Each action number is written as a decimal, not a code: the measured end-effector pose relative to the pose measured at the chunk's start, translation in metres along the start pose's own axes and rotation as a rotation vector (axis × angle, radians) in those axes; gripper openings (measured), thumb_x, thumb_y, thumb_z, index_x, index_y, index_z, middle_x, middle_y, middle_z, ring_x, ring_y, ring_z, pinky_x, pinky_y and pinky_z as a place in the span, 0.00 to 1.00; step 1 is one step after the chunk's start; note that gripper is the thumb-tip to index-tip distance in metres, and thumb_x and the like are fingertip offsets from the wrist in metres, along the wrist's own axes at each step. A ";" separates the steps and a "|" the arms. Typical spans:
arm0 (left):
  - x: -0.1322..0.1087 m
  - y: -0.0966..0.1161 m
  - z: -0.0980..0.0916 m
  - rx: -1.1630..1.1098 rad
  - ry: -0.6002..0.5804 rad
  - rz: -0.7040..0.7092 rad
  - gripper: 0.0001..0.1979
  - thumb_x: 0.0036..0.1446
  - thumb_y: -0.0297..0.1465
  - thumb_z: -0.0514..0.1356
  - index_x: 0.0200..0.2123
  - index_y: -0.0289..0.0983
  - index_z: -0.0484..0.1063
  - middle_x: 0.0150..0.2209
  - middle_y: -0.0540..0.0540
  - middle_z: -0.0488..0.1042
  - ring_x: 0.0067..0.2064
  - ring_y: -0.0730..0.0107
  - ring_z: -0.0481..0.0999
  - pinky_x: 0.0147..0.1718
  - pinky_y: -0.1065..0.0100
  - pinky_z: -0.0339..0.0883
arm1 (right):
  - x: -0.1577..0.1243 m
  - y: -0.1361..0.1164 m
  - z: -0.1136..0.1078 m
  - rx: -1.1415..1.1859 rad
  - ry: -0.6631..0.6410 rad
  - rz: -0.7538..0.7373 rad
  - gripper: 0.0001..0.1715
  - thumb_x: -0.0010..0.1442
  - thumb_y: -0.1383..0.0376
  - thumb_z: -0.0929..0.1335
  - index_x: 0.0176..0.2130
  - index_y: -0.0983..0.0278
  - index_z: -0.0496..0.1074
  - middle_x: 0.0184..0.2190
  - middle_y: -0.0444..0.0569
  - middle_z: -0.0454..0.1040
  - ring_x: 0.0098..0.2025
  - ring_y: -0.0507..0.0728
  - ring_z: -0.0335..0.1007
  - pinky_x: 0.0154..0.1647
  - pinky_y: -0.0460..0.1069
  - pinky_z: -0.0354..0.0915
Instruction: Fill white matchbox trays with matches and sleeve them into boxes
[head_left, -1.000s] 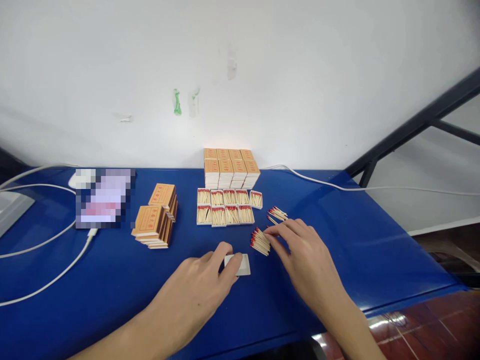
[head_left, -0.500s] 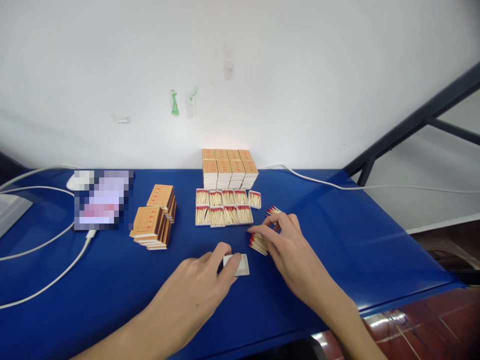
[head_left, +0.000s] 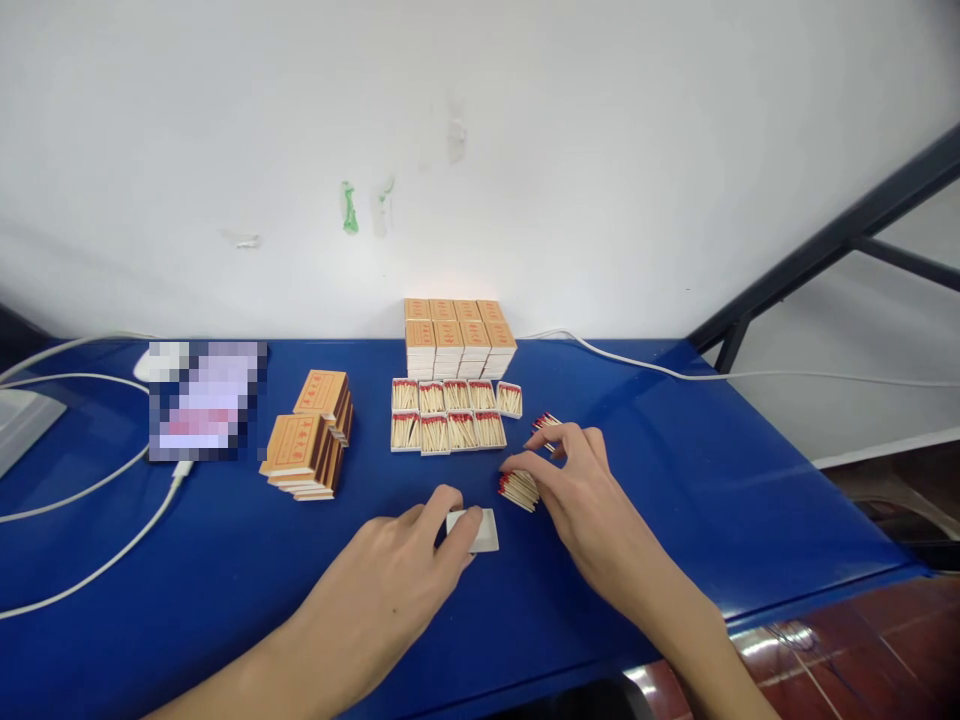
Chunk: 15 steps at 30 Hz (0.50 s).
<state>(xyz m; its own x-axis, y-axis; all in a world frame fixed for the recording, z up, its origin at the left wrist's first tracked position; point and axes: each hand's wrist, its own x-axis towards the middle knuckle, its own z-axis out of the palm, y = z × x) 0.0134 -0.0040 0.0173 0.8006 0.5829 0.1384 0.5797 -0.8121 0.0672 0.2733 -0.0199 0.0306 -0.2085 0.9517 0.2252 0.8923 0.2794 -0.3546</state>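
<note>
My left hand [head_left: 409, 560] rests on the blue table [head_left: 675, 480] and holds a small white empty matchbox tray [head_left: 480, 530] between thumb and fingers. My right hand [head_left: 574, 490] curls over a loose bundle of red-tipped matches [head_left: 517, 488], fingertips closing on it. Another small heap of matches [head_left: 546, 421] lies just beyond that hand. Several open trays filled with matches [head_left: 450, 418] sit in two rows farther back.
A stack of orange matchboxes [head_left: 457, 335] stands against the white wall. Two piles of orange sleeves [head_left: 309, 435] lie to the left. A blurred phone [head_left: 202, 400] with a white cable [head_left: 97, 560] lies far left. The table's front edge drops off at the right.
My right hand moved left and slightly back, from lying flat beside the matches to curling over the bundle. My left hand and the empty tray stayed where they were.
</note>
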 end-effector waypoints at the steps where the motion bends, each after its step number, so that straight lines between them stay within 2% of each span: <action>1: 0.000 0.000 0.000 0.001 -0.002 0.001 0.20 0.73 0.25 0.61 0.65 0.38 0.69 0.57 0.39 0.75 0.37 0.59 0.86 0.26 0.62 0.79 | 0.000 0.000 0.000 0.002 0.007 0.007 0.23 0.79 0.69 0.60 0.56 0.54 0.80 0.57 0.58 0.67 0.59 0.67 0.63 0.57 0.63 0.74; 7: -0.002 0.000 -0.001 0.004 -0.014 0.008 0.20 0.72 0.24 0.62 0.65 0.37 0.69 0.57 0.39 0.75 0.37 0.58 0.86 0.26 0.60 0.80 | -0.002 0.003 -0.005 -0.007 0.085 0.053 0.19 0.81 0.64 0.61 0.60 0.54 0.78 0.55 0.57 0.69 0.56 0.67 0.64 0.54 0.63 0.73; 12: -0.003 0.000 0.000 0.007 -0.019 0.010 0.22 0.73 0.25 0.62 0.67 0.36 0.67 0.59 0.37 0.75 0.38 0.57 0.86 0.27 0.58 0.81 | -0.007 0.017 0.000 -0.124 0.189 0.152 0.10 0.78 0.59 0.66 0.52 0.60 0.76 0.48 0.56 0.74 0.50 0.67 0.68 0.50 0.64 0.72; 15: -0.003 0.000 0.000 0.011 -0.024 0.010 0.21 0.73 0.24 0.62 0.66 0.36 0.68 0.59 0.37 0.75 0.39 0.57 0.86 0.27 0.58 0.81 | -0.011 0.024 0.007 -0.150 0.199 0.181 0.08 0.78 0.59 0.68 0.48 0.60 0.75 0.46 0.55 0.75 0.49 0.67 0.69 0.47 0.62 0.71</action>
<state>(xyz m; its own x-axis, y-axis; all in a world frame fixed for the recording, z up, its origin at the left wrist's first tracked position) 0.0109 -0.0057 0.0164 0.8096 0.5755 0.1156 0.5732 -0.8175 0.0552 0.2947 -0.0230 0.0135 0.0284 0.9365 0.3495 0.9600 0.0719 -0.2705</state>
